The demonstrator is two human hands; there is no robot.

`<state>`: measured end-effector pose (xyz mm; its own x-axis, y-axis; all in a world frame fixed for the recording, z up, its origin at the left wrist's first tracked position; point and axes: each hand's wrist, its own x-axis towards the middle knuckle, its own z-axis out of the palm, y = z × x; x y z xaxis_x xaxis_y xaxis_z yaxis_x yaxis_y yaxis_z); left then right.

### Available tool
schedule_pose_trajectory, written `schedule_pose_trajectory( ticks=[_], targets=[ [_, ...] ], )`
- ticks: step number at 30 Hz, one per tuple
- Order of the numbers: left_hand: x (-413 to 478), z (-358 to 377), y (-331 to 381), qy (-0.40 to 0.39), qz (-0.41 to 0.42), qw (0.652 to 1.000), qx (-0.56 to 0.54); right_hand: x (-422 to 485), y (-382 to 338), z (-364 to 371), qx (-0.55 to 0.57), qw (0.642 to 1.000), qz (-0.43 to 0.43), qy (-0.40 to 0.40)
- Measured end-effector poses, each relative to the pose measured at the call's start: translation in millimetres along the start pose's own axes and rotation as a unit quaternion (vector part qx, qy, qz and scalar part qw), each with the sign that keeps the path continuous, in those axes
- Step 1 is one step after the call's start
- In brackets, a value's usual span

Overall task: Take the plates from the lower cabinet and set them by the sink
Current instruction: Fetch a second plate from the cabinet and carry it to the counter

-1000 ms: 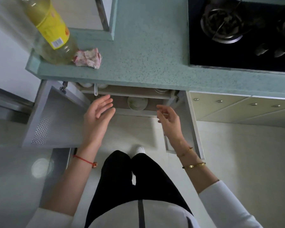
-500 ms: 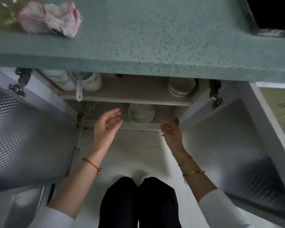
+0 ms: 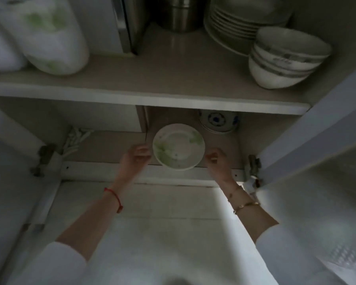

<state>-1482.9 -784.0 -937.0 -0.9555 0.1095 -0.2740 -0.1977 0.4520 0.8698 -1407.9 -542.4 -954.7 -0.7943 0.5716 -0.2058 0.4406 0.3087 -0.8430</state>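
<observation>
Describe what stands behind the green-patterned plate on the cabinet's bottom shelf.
A blue-and-white bowl stands behind the green-patterned plate, toward the right. The upper shelf covers its top; the space deeper in is too dark to make out.

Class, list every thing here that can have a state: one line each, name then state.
Cabinet door: open.
Green-patterned plate: lying flat on the lower shelf.
Left hand: at the plate's left rim; grip unclear.
Right hand: fingers loosely curled, apart from the plate.
Plate stack: stacked on the upper shelf.
Bowls: nested, tilted.
</observation>
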Motion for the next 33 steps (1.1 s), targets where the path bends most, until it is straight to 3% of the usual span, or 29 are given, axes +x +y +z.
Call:
schedule_pose_trajectory(
  ticks=[5,12,20,24,28,33],
  targets=[
    [44,31,-25,0.005,-0.009,1.000,0.014,37,28,22,-0.055,0.998,-0.015,0.013],
    [76,47,-27,0.024,0.017,0.987,0.156,67,29,40,-0.093,0.996,-0.006,0.000],
    [89,58,-28,-0.005,0.060,0.983,0.175,72,31,48,-0.101,0.995,0.001,0.021],
    [90,59,-28,0.010,0.054,0.986,0.155,76,31,48,-0.061,0.998,0.014,0.028],
    [86,61,-30,0.013,0.043,0.992,0.120,73,29,47,0.051,0.996,0.059,0.045],
    [74,58,-30,0.035,0.035,0.997,0.056,63,25,47,0.080,0.993,0.052,0.068]
  ],
)
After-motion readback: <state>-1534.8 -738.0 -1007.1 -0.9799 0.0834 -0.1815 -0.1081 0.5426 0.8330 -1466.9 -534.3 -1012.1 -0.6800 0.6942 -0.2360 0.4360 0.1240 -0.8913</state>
